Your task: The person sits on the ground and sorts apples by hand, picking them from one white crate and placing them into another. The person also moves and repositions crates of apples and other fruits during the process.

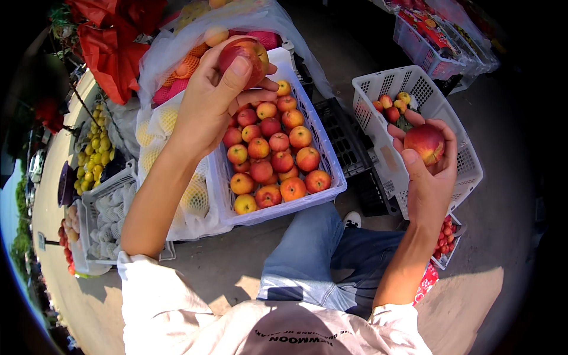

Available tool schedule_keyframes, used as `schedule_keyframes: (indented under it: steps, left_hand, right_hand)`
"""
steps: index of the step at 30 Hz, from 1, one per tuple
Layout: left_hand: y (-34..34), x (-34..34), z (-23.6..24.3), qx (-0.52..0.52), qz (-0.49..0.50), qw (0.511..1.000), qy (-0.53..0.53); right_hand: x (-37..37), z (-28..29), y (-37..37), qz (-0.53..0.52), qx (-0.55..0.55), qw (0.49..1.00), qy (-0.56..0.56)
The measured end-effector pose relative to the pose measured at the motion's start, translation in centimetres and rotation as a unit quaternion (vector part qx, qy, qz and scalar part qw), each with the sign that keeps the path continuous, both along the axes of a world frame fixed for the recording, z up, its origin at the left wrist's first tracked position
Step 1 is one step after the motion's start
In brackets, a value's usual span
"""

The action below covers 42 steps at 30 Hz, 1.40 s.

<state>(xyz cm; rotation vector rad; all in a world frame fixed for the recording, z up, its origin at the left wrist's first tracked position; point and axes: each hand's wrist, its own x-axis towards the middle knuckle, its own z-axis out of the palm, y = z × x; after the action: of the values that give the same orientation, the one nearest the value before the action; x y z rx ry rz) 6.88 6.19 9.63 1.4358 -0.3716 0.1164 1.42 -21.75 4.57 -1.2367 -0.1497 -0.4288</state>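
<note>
My left hand point(219, 89) is raised over the back of a white plastic crate point(339, 181) of red and yellow apples point(260, 148), its fingers wrapped round a red apple point(242, 56) with a yellowish patch. At the right, my right hand point(426, 165) grips another red apple point(423, 142), held above a white mesh basket point(464, 171) in which a few small apples point(386, 100) lie with some green leaves.
Netted fruit point(195, 195) under plastic and a crate of white-wrapped fruit point(112, 216) are at left, beside yellow fruit point(94, 154). Red bags point(109, 53) stand behind. Black crates point(343, 136) fill the middle gap; stacked baskets point(426, 41) and small red fruit point(444, 239) are at right.
</note>
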Motion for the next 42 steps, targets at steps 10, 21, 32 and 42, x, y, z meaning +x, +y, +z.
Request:
schedule_keyframes:
  steps: [10,21,32,42]
  left_hand:
    - [9.1,-9.0,-5.6,0.359,0.084,0.928,0.058]
    - [11.8,-4.7,-7.5,0.574,0.133,0.795,-0.143]
    - [13.1,8.6,-13.8,0.629,0.247,0.729,-0.108]
    - [9.7,12.0,-16.2,0.591,0.226,0.756,-0.168]
  right_hand:
    - [2.9,-3.2,6.4,0.16,-0.161,0.973,0.047]
    - [7.2,-4.1,10.0,0.13,-0.296,0.946,0.025]
    - [21.6,-9.0,18.5,0.007,-0.561,0.815,-0.146]
    - [24.0,-12.2,19.1,0.113,-0.624,0.745,-0.207]
